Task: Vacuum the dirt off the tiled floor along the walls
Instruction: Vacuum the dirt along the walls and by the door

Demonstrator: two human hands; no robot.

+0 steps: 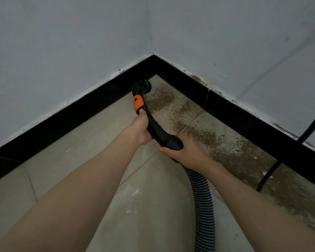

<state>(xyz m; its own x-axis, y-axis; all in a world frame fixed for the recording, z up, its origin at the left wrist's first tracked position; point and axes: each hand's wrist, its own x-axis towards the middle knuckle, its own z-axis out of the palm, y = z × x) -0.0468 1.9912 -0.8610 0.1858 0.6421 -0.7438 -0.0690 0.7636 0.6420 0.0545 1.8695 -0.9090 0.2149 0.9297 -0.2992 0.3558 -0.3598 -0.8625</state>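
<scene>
You stand facing the corner where two grey walls [71, 51] meet over a black skirting [185, 79], and the tiled floor [91, 135] in front of you is your work surface. A broad band of brown dirt [198, 131] runs along the right-hand wall, from the corner out toward the lower right edge; the tiles along the left wall look far cleaner, with only a few pale flecks. So most of the job, by this view, lies to your right.

The ribbed hose [204, 202] trails down behind your right arm, and a black cable [273, 168] hangs down the right wall and onto the dirty tiles. Keep both in mind: draw the hose along with you so it does not drag through the dirt, and work up to the cable rather than over it.

The curved black wand [154, 124] with its orange collar [137, 103] ends in a round nozzle [144, 85] set right in the corner, at the foot of the skirting. Hold it low and flat, clear the corner first, then pull it slowly along the right skirting in overlapping passes.

Your left hand [139, 129] grips the wand just below the collar, fingers [158, 125] wrapped round it. Your right hand [184, 151] grips the thick end where hose joins wand, thumb along the near side, its other fingers curled out of sight behind.
</scene>
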